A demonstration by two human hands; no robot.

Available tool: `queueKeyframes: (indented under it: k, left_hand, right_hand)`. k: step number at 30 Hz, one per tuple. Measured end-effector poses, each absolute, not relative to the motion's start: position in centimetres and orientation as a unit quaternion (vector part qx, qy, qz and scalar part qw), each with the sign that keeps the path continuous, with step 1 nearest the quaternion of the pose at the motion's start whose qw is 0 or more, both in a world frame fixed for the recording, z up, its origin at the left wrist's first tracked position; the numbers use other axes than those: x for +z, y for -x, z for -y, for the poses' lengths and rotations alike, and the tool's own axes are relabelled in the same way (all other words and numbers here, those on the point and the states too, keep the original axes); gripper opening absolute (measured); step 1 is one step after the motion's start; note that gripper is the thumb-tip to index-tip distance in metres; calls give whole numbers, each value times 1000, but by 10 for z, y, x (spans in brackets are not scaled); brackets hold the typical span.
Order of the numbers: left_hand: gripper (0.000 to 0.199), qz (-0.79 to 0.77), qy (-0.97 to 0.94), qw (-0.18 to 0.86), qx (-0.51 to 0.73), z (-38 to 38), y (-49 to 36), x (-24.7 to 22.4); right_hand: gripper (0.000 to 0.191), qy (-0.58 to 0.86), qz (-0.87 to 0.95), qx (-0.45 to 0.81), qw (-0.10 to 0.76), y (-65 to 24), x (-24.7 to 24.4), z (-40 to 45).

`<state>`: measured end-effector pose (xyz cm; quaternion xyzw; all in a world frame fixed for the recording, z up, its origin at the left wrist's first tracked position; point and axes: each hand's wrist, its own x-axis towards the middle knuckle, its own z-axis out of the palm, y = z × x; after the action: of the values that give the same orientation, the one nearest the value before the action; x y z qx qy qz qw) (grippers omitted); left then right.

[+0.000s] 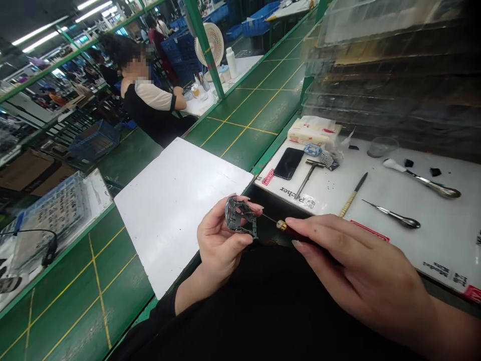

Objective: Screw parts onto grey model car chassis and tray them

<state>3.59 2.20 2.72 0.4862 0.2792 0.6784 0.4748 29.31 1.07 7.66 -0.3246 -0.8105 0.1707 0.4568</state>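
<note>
Our left hand [221, 245] curls fingers and thumb around a small grey metal frame [240, 216], pinching it up off the bench, apparently to keep it steady against the thin pick [271, 219] that our right hand [356, 265] pinches behind its brass collar [281, 225]. A small hammer [308, 175] lies within reach on a white mat [443, 240].

Long green workbenches [251, 105] lined with yellow stripes ran toward twelve o'clock, a round white fan [209, 45] stood at eleven, and white strip ceiling lights [39, 37] glowed at ten.
</note>
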Motion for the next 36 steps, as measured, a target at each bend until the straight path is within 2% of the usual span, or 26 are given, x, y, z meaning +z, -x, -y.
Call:
queueKeyframes:
  k: [7, 17, 25, 29, 34, 36]
  left_hand:
    - [60, -281, -534, 424, 676, -21, -31, 26]
    - [62, -259, -563, 369, 693, -22, -26, 16]
    - [63, -318, -574, 322, 683, -14, -27, 10]
    - [68, -324, -577, 322, 677, -12, -25, 10]
    - [67, -333, -589, 317, 664, -12, -23, 12]
    - [67, -327, -592, 314, 667, -11, -23, 12]
  right_hand:
    - [58, 300, 820, 132, 470, -282, 77, -8]
    - [49, 329, 816, 116, 461, -276, 72, 3]
    - [36, 353, 812, 50, 461, -276, 77, 9]
    - [35, 407, 781, 96, 464, -275, 78, 15]
    - [52, 348, 802, 132, 468, -281, 76, 13]
    - [50, 372, 793, 116, 468, -282, 72, 13]
